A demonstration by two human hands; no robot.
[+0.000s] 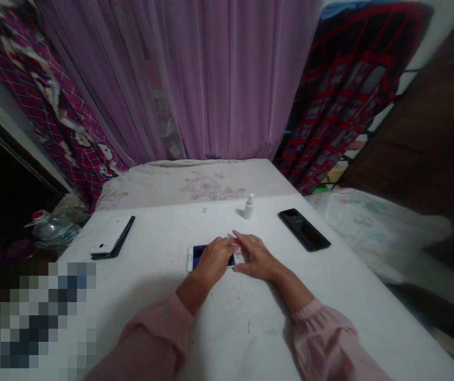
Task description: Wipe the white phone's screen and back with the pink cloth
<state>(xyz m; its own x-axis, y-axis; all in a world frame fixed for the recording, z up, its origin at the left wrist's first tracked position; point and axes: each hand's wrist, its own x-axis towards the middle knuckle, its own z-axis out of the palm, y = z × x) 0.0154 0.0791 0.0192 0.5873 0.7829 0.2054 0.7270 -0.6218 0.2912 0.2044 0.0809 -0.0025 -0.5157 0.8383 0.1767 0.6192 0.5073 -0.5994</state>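
Touching a flat white phone (197,257), the left hand (214,259) curves its fingers over it; I cannot tell if they grip. The right hand (255,257) lies open just beside it.

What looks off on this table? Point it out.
The white table top stands out: small reddish specks and faint smudges mark its middle, looking like stains or residue against the pale surface.

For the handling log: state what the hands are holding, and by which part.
The left hand lies across the middle of a white smartphone, but whether it grips cannot be told. The right hand lies at its right end, holding nothing visibly.
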